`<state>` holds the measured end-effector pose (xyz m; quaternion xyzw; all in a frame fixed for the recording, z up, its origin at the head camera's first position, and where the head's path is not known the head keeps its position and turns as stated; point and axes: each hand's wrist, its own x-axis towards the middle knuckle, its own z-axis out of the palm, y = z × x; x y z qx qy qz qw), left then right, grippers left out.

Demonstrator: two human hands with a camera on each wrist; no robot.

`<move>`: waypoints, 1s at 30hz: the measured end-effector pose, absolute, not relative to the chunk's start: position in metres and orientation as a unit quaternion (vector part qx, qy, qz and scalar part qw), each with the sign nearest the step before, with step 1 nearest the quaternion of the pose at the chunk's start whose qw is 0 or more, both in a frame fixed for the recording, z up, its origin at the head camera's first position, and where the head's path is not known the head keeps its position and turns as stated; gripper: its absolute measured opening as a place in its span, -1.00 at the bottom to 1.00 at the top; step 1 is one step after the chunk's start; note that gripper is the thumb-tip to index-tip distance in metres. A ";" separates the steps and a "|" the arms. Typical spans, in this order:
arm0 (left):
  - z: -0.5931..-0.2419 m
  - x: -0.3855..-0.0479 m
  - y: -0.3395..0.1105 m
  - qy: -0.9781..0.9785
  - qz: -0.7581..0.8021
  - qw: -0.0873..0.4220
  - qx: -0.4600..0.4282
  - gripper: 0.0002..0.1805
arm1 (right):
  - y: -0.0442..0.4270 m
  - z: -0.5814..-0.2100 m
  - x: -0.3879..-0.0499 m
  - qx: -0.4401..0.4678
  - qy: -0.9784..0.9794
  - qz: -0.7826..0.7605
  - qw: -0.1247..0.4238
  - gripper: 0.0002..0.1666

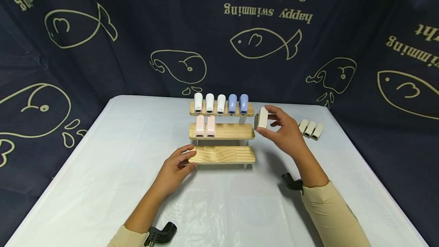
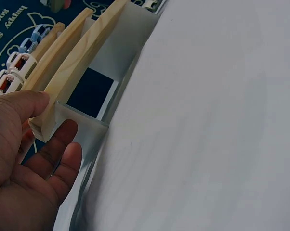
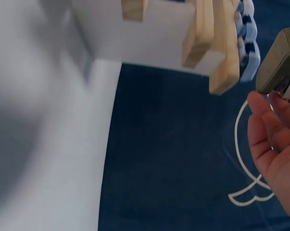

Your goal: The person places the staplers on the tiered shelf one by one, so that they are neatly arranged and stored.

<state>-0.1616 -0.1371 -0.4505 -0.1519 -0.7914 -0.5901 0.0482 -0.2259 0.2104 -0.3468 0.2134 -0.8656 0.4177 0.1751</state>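
A three-tier wooden rack (image 1: 222, 154) stands mid-table. My left hand (image 1: 175, 170) grips the left end of its lowest board, thumb at the front edge; in the left wrist view the hand (image 2: 34, 159) has its thumb against the board (image 2: 70, 77). Between thumb and fingers, my right hand (image 1: 286, 132) pinches a cream stapler (image 1: 263, 117), raised just right of the middle and top boards. The right wrist view shows the stapler (image 3: 280, 60) above the fingers of the hand (image 3: 282, 149). Two pink staplers (image 1: 200, 126) stand at the middle board's left.
Three white staplers (image 1: 209, 103) and two blue ones (image 1: 232, 104) line the top board. Several cream staplers (image 1: 310, 129) lie on the white table (image 1: 103, 193) to the right, behind my right forearm. A dark printed cloth (image 1: 137, 22) hangs behind the table.
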 end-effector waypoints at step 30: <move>-0.451 -0.162 -0.137 -0.792 -0.589 0.053 -0.152 -0.59 | 0.135 -0.365 -0.222 0.265 -0.850 0.446 0.089 -0.14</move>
